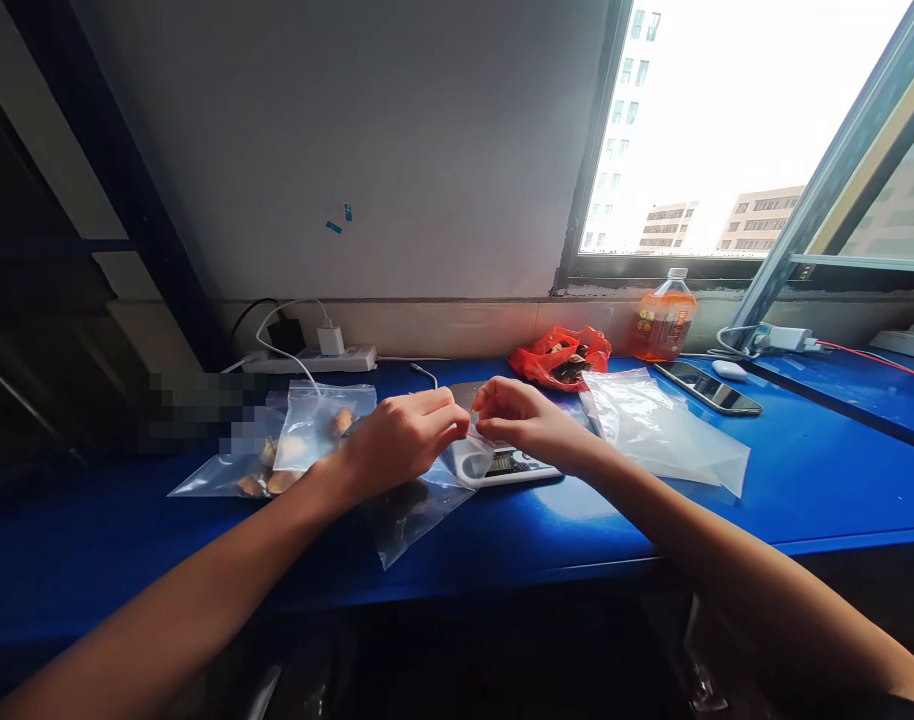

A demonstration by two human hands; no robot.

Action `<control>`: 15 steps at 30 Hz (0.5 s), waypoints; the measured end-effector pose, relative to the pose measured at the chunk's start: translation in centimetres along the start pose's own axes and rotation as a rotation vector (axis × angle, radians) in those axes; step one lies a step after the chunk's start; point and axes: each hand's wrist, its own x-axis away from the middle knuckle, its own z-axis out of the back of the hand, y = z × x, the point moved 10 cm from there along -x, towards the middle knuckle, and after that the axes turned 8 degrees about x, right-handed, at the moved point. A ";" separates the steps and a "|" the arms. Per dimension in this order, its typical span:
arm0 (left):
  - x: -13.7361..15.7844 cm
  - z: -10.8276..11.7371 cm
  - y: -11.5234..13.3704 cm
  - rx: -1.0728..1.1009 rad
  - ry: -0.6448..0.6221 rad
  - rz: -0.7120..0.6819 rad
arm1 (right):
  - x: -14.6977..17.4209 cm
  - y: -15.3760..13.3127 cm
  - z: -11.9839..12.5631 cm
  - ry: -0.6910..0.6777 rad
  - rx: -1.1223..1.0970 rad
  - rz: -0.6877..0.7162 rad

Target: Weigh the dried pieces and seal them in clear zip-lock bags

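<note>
My left hand (pixel 412 435) is closed, its thumb and fingers pinching the edge of a clear zip bag (pixel 427 505). That bag slants down over the table toward the front edge, with something dark inside it. Facing it, my right hand (pixel 528 420) has its fingers curled at the same bag's upper edge, where a thin red line shows. Beneath both hands lies a white digital kitchen scale (pixel 528 472), its plate partly hidden. Left of my left hand are clear zip bags (pixel 322 430) with brown pieces in or under them.
Behind the scale sits a red plastic bag (pixel 560 358) of dark dried pieces. Flat zip bags (pixel 674 435), a phone (pixel 708 388), a white earbud case (pixel 729 370) and an orange drink bottle (pixel 665 318) are on the right. A power strip (pixel 352 358) runs along the wall.
</note>
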 end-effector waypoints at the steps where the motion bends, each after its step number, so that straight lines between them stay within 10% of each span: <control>1: -0.1 -0.1 0.2 0.007 0.004 -0.009 | 0.0 0.1 -0.1 -0.009 -0.047 -0.012; 15: -0.3 -0.8 0.9 0.063 -0.023 -0.023 | 0.6 -0.2 -0.2 -0.026 0.150 -0.018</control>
